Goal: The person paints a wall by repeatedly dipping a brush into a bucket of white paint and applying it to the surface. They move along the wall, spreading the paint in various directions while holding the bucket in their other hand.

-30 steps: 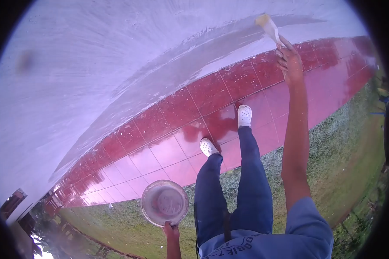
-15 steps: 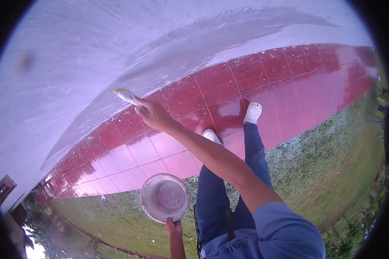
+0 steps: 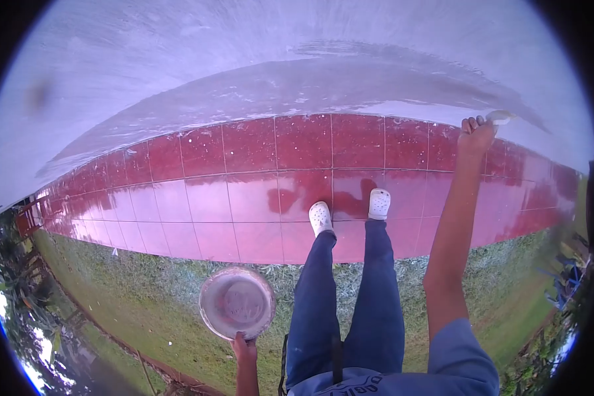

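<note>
My right hand (image 3: 476,136) is stretched out to the far right, its fingers wrapped round a paintbrush (image 3: 501,117). The whitish brush head is at the lower part of the pale wall (image 3: 198,39); whether its bristles touch cannot be made out. A darker, streaky band (image 3: 237,92) runs along the wall's base. Low in the view, my left hand (image 3: 244,347) grips the near rim of a round, paint-smeared bucket (image 3: 263,297). The bucket's mouth faces me, with a pale coating visible inside.
Red glossy floor tiles (image 3: 303,142), spotted with white drops, run along the wall. My feet in white clogs (image 3: 379,203) stand on them. Grass (image 3: 158,280) borders the tiles on the near side, with plants (image 3: 39,317) at the lower left.
My right hand has swung with the paintbrush from the left side of the wall to the far right. The view has turned, and the bucket remains in my left hand.
</note>
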